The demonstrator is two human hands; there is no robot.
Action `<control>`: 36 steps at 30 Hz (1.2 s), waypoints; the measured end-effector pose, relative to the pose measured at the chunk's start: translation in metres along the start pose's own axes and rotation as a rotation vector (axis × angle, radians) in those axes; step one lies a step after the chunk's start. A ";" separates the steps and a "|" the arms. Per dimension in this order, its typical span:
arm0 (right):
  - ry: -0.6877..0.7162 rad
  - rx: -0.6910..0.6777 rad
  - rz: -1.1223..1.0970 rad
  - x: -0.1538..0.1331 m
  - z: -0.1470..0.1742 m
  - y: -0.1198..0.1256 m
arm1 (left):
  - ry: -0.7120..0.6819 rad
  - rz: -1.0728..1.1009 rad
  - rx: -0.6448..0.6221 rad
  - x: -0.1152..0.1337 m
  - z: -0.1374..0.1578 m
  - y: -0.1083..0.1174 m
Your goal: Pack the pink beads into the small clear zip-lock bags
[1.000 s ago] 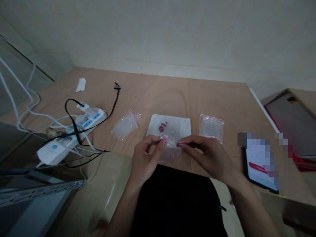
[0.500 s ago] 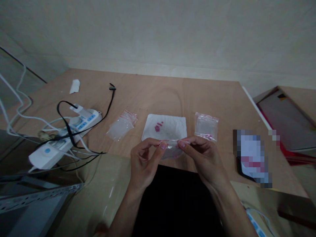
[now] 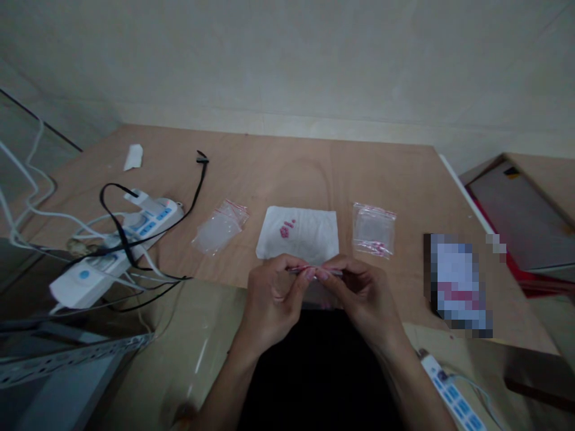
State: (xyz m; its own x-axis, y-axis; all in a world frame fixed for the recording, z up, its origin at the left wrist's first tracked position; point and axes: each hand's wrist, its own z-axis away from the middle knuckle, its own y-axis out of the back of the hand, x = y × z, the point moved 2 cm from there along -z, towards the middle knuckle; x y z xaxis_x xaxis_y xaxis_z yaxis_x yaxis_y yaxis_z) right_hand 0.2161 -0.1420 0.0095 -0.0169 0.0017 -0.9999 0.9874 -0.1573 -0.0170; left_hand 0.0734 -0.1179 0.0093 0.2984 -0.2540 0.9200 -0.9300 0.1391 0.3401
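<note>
Pinching a bag (image 3: 321, 294) by its top with both hands (image 3: 278, 296), just in front of the paper (image 3: 312, 239), so could maybe let it slip by pinching too lightly, or bump the paper by leaning forward and scatter the pink bits (image 3: 284, 231) on it.

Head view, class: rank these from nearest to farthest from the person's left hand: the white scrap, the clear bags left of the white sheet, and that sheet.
1. White sheet: just beyond the left hand.
2. Clear bags: left of the sheet.
3. White scrap: toward the table's far left corner.
</note>
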 end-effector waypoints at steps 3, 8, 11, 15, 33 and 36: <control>0.066 0.039 0.052 0.000 0.004 0.001 | -0.015 -0.065 -0.007 -0.001 0.004 0.000; 0.144 -0.042 0.121 -0.006 0.011 0.002 | 0.018 0.075 -0.065 -0.003 0.003 0.002; 0.159 -0.097 0.150 -0.008 0.014 0.001 | 0.010 0.153 -0.091 -0.003 0.001 0.002; 0.146 -0.069 0.158 -0.007 0.013 0.006 | 0.012 0.157 -0.105 -0.001 0.001 0.003; -0.003 0.524 0.484 -0.016 -0.081 0.116 | -0.082 -0.705 0.119 -0.094 -0.067 0.108; 0.068 0.546 0.794 -0.005 -0.102 0.133 | -0.096 -0.744 0.061 -0.101 -0.079 0.107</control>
State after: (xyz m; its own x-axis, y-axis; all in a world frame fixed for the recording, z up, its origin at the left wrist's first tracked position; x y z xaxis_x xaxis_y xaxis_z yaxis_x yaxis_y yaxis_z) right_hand 0.3638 -0.0625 0.0120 0.6503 -0.2482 -0.7180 0.4976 -0.5749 0.6495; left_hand -0.0392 -0.0015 -0.0321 0.8354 -0.3432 0.4293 -0.5011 -0.1547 0.8514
